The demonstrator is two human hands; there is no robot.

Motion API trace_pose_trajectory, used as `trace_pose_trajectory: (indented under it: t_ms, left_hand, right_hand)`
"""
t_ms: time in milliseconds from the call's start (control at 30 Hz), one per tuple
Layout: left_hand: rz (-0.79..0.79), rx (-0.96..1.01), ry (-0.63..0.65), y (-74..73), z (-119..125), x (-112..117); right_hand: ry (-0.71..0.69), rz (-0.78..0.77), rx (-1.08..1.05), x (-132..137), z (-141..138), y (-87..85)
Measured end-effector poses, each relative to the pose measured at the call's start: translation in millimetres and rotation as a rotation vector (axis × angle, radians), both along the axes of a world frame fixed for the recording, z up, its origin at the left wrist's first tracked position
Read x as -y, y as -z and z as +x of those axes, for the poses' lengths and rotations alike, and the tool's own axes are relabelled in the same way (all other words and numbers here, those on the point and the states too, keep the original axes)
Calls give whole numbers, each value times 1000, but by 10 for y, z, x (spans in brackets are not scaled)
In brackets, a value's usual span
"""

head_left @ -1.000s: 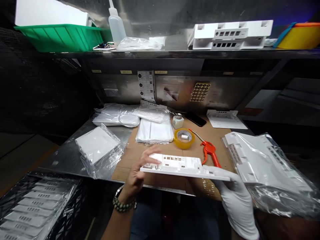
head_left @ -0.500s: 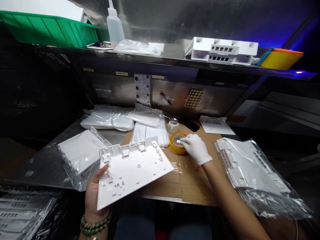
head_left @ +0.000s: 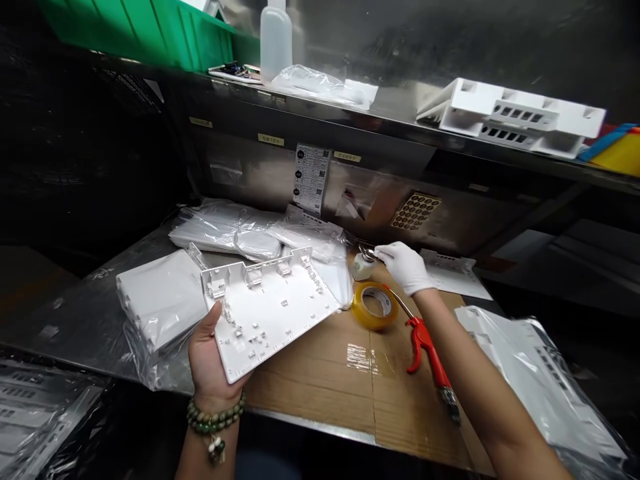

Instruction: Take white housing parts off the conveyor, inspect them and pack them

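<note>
My left hand, bare with a bead bracelet at the wrist, grips a white plastic housing panel by its near corner, inner side up with clips and ribs showing. My right hand, in a white glove, reaches to the back of the bench and pinches at the metal top of a small white dispenser bottle. A roll of yellow tape lies just in front of that bottle. A red air blow gun lies under my right forearm.
Bagged white panels lie at left, more bags at the back, another bagged panel at right. Brown cardboard covers the bench. The shelf above holds a green bin, a squeeze bottle and white housings.
My right hand left the panel, touched the tape roll, then moved back to the small bottle. My left hand turned the panel inner side up and holds it alone.
</note>
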State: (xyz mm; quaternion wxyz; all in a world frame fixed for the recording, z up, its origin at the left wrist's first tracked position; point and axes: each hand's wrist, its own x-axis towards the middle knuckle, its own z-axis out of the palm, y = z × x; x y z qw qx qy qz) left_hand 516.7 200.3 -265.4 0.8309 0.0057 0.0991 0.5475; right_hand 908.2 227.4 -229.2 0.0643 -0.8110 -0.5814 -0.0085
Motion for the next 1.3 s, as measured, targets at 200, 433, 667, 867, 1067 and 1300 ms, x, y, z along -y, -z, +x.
trace_pose_trajectory:
  t_ms: [200,433,667,867,1067,1300]
  left_hand:
    - [49,100,96,59,197,-54]
    - [-100,-21,44,-141,371,-73]
    - [-117,-130,68,-403,489,17]
    - [-124,-123,42,-528,575,209]
    - [-20,-172,24,-599,775,513]
    - [45,-199,16,-682,828,776]
  right_hand:
    - [-7,-73,59,-375,-2,19]
    - [-12,-104,84,-368,-49,-7]
    - [6,38,59,-227,-129,47]
    - [-290,560,-555,795,-1075,-275]
    - [-484,532,-783,1818,-2172,-345]
    - [-429,584,-710,2041,-2130,-245]
